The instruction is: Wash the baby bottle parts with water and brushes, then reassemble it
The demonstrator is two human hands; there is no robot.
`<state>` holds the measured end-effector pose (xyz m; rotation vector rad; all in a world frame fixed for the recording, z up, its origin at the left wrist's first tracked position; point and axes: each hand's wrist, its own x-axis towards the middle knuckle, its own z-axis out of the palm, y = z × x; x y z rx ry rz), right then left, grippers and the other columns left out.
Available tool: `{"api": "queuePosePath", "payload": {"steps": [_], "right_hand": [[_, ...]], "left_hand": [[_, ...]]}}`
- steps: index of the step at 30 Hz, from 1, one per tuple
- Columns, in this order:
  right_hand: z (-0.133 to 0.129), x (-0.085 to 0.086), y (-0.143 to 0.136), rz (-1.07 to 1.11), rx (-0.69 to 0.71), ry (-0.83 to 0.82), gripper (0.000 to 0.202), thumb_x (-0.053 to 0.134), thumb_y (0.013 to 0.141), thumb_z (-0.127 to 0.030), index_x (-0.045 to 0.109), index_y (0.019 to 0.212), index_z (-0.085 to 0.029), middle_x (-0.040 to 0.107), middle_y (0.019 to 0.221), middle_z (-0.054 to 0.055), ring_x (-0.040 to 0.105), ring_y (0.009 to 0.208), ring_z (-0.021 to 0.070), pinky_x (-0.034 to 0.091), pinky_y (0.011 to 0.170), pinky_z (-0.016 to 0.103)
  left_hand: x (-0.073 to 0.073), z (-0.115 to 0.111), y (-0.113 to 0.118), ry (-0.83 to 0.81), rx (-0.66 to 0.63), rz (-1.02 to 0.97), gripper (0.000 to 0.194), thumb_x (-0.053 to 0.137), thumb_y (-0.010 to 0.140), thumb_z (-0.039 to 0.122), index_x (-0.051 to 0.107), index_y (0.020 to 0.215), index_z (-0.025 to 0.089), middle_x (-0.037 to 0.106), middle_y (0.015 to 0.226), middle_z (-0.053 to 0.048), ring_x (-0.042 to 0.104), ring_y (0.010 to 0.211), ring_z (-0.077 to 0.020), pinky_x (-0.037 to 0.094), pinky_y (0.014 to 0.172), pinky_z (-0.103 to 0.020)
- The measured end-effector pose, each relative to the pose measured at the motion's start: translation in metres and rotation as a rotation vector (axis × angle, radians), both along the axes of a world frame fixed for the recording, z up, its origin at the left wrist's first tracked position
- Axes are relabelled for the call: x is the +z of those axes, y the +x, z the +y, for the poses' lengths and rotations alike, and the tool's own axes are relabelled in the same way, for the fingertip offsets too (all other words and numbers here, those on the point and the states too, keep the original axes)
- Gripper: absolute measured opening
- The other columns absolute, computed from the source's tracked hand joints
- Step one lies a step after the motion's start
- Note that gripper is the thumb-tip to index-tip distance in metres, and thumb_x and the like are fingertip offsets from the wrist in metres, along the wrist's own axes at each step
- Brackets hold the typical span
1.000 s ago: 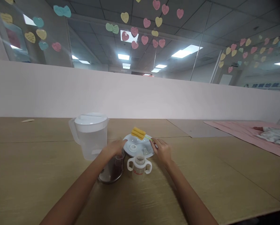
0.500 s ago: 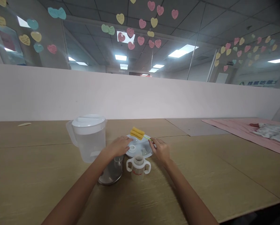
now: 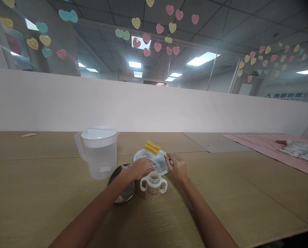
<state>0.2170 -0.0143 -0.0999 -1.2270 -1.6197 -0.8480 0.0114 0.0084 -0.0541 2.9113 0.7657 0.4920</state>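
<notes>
Open-plan office, seen from a desk.
A low white partition [image 3: 154, 106] backs the long wooden desk [image 3: 40, 193]; beyond it are glass walls stuck with paper hearts [image 3: 159, 29], a tiled ceiling and fluorescent panels [image 3: 201, 59].

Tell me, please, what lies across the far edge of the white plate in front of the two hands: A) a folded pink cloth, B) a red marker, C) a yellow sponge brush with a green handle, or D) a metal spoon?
C: a yellow sponge brush rests on the far rim of the white plate, its thin green handle running toward the right hand.
</notes>
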Motion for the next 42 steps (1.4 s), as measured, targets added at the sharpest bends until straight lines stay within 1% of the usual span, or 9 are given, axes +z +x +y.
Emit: {"api": "queuePosePath", "payload": {"steps": [3,5,9,13,20,27,32,37,42], "right_hand": [[0.0,0.0,0.0,0.0,-0.004,-0.003,0.024,0.048,0.088,-0.03,0.066,0.083,-0.016,0.064,0.063,0.002,0.057,0.058,0.0106,0.034,0.055,0.021],[-0.001,0.001,-0.001,-0.002,0.0,-0.012,0.024,0.048,0.088,-0.03,0.066,0.083,-0.016,0.064,0.064,0.002,0.058,0.058,0.0104,0.034,0.055,0.021],[-0.002,0.001,-0.001,-0.004,0.0,-0.021,0.024,0.048,0.088,-0.031,0.066,0.083,-0.016,0.064,0.065,0.002,0.058,0.059,0.0101,0.034,0.055,0.021],[-0.003,0.0,-0.001,-0.011,0.003,-0.027,0.024,0.047,0.088,-0.031,0.066,0.084,-0.016,0.065,0.066,0.002,0.058,0.06,0.01,0.033,0.055,0.021],[-0.003,0.001,-0.002,-0.018,-0.004,-0.025,0.025,0.047,0.089,-0.031,0.066,0.083,-0.016,0.064,0.065,0.002,0.058,0.058,0.0103,0.032,0.054,0.021],[-0.002,-0.001,-0.001,-0.011,0.0,-0.048,0.026,0.046,0.089,-0.031,0.066,0.083,-0.016,0.064,0.065,0.003,0.058,0.058,0.0101,0.033,0.054,0.022],[-0.001,-0.003,0.001,-0.011,0.009,-0.067,0.026,0.045,0.089,-0.031,0.066,0.085,-0.016,0.065,0.068,0.003,0.058,0.06,0.0105,0.034,0.055,0.021],[-0.001,-0.002,-0.001,-0.001,0.002,-0.062,0.028,0.044,0.089,-0.032,0.066,0.084,-0.016,0.065,0.067,0.004,0.058,0.06,0.0108,0.035,0.056,0.021],[-0.002,0.0,-0.002,0.012,-0.016,-0.067,0.028,0.044,0.089,-0.031,0.067,0.082,-0.016,0.064,0.065,0.003,0.057,0.058,0.0105,0.033,0.054,0.021]], "left_hand": [[-0.005,-0.001,0.006,-0.07,-0.147,-0.027,0.034,0.035,0.09,0.033,0.057,0.111,0.016,0.059,0.114,-0.009,0.054,0.103,-0.0207,0.038,0.089,-0.029],[-0.008,0.0,0.007,-0.12,-0.178,-0.054,0.034,0.035,0.091,0.033,0.058,0.11,0.017,0.059,0.115,-0.009,0.053,0.105,-0.0202,0.038,0.091,-0.029],[-0.014,0.005,0.008,-0.148,-0.161,-0.09,0.034,0.036,0.09,0.035,0.06,0.107,0.017,0.061,0.111,-0.008,0.054,0.102,-0.0207,0.039,0.089,-0.029],[-0.018,0.008,0.008,-0.139,-0.121,-0.089,0.037,0.037,0.089,0.039,0.057,0.113,0.019,0.06,0.109,-0.009,0.055,0.1,-0.0217,0.041,0.087,-0.032],[-0.023,0.008,0.01,-0.101,-0.142,-0.149,0.036,0.039,0.089,0.038,0.056,0.115,0.02,0.058,0.116,-0.009,0.052,0.107,-0.0232,0.036,0.093,-0.034],[-0.014,0.002,0.008,-0.15,-0.034,-0.117,0.036,0.042,0.085,0.045,0.058,0.104,0.019,0.065,0.096,-0.007,0.058,0.086,-0.0213,0.041,0.074,-0.029],[-0.017,0.004,0.011,-0.149,0.012,-0.134,0.033,0.043,0.083,0.044,0.06,0.096,0.018,0.066,0.091,-0.006,0.059,0.083,-0.02,0.041,0.072,-0.028],[-0.022,0.009,0.016,-0.246,0.159,-0.203,0.022,0.052,0.076,0.033,0.064,0.085,0.017,0.067,0.084,-0.004,0.061,0.078,-0.0174,0.042,0.068,-0.024],[-0.02,0.007,0.017,-0.275,0.162,-0.178,0.027,0.051,0.076,0.032,0.066,0.092,0.016,0.069,0.084,-0.005,0.062,0.074,-0.0157,0.043,0.064,-0.022]]}}
